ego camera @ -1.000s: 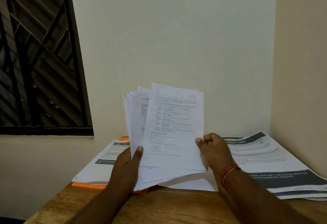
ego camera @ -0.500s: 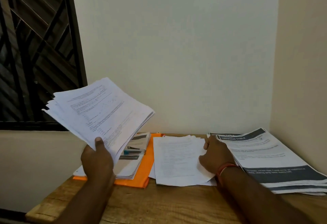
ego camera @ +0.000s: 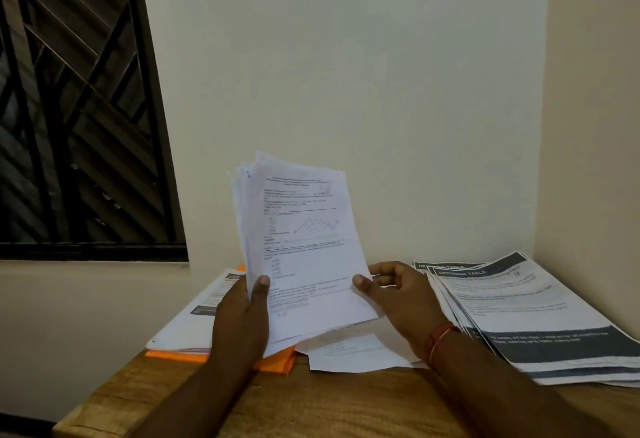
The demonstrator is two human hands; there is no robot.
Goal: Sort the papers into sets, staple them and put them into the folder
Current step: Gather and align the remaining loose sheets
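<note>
- White printed sheets (ego camera: 298, 247) are standing upright in the left hand (ego camera: 239, 320), its thumb pressing their front.
- The right hand (ego camera: 398, 299) is pinching their right edge.
- An orange folder (ego camera: 277, 364) is lying underneath.

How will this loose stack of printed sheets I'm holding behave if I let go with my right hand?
Likely floppy: the printed sheets are thin and look unstapled, top edges unevenly fanned. Held only low down by the left hand, the top would probably droop and sheets could slide apart. Probably light enough for one hand.

Bare desk front (ego camera: 346, 406), paper stacks (ego camera: 540, 302) behind
</note>
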